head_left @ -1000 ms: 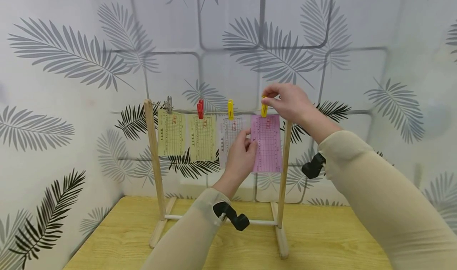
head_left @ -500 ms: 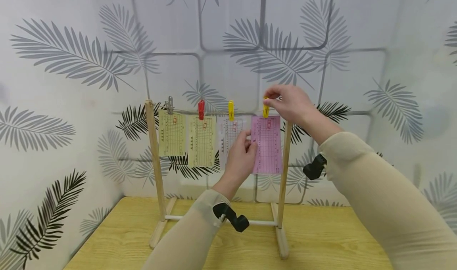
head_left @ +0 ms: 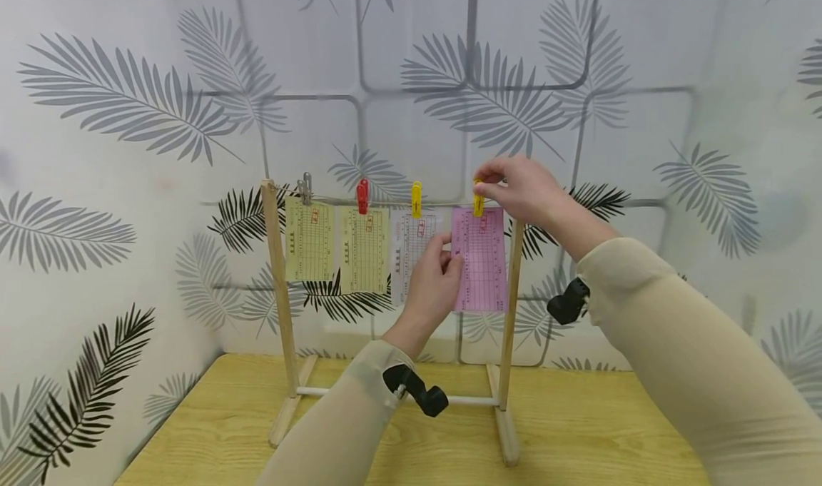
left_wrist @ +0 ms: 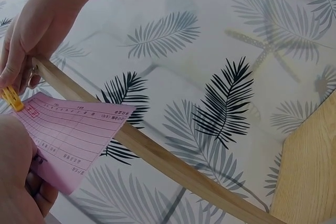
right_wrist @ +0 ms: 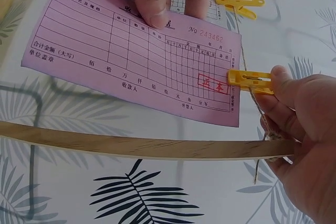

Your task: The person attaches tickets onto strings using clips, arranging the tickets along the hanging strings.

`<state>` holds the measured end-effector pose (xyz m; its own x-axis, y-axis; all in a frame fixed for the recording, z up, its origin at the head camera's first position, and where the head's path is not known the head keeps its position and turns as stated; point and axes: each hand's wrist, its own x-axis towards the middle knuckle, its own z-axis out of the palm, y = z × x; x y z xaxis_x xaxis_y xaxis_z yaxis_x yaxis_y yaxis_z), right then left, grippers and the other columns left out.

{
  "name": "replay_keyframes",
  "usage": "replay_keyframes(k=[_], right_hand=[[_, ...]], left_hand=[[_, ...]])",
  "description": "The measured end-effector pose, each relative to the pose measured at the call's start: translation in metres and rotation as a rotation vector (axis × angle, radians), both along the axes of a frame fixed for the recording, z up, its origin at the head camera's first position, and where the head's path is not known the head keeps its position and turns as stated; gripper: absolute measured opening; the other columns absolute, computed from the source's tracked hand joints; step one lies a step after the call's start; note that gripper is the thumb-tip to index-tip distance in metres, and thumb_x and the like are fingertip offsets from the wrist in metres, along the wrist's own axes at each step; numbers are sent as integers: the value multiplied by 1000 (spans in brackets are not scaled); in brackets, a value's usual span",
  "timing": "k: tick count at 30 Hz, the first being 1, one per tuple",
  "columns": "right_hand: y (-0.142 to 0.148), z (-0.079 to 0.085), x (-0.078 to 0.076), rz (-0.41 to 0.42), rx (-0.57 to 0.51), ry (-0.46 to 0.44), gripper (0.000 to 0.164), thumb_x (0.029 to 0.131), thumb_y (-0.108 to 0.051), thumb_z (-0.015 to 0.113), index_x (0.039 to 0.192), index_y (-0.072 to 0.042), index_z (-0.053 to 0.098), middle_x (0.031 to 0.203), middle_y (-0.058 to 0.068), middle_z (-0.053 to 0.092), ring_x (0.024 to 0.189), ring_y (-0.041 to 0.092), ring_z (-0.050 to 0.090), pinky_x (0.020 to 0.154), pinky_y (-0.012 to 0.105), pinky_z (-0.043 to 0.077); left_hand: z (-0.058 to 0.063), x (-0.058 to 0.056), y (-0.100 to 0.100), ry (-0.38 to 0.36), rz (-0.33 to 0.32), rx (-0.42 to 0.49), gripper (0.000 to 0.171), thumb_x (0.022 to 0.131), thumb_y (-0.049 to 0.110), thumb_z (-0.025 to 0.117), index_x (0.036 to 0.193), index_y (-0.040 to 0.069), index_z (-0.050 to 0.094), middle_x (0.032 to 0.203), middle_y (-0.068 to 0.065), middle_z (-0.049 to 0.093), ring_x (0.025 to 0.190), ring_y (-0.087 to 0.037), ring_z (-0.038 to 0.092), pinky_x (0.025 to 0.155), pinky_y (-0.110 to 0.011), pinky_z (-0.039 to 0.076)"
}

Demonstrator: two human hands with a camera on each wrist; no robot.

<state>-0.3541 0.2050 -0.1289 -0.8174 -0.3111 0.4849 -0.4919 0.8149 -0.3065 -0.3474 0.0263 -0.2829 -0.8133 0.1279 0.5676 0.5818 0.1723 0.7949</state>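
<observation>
A pink receipt form (head_left: 481,272) hangs at the right end of a string line. My left hand (head_left: 432,279) pinches its left edge, and in the right wrist view the thumb lies on the printed front. My right hand (head_left: 523,188) pinches the handles of a yellow clothespin (right_wrist: 247,81) between thumb and fingers. The clothespin's tip overlaps the form's top edge beside the red stamp, at the string (right_wrist: 255,100). In the left wrist view the pink form (left_wrist: 73,135) tilts, with part of it hidden behind the left hand.
Farther left on the line hang a white form (head_left: 404,257) under a yellow clothespin (head_left: 416,199), a yellow form (head_left: 364,257) under a red clothespin (head_left: 362,197), and another yellow form (head_left: 310,247) under a grey clip (head_left: 305,188). The wooden frame (head_left: 272,257) stands on a wood-grain table (head_left: 578,422).
My right hand and its clothespin have come down slightly. The left hand keeps its grip on the pink form. The yellow form under the red clothespin sways a little.
</observation>
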Motion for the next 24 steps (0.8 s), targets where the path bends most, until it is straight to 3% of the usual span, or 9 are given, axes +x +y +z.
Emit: replay_keyframes(k=[9,16,24], right_hand=[[2,1,2,3,-27,-14,40,112,-25,69,145,-3,68,141,19,71,138,39,58,113,58,47],[6,-1,5,-8,-36,-21,44,113,-27,66,150,-4,64,143,19,69,142,39,56,114,59,45],[11,-15,19,-10,2,118,48,112,-24,70,154,-4,61,150,19,65,139,41,56,111,60,48]], left_hand=[[-3,-1,-1,-5,-16,4,35,116,15,55,151,14,56,94,-6,76,76,-16,64,66,-30,53],[-6,-4,-3,-17,-19,2,36,116,15,57,152,15,56,98,-2,75,85,-17,65,74,-34,52],[-8,-1,-17,-29,7,-4,39,116,18,57,155,17,55,107,0,76,94,-18,69,82,-38,56]])
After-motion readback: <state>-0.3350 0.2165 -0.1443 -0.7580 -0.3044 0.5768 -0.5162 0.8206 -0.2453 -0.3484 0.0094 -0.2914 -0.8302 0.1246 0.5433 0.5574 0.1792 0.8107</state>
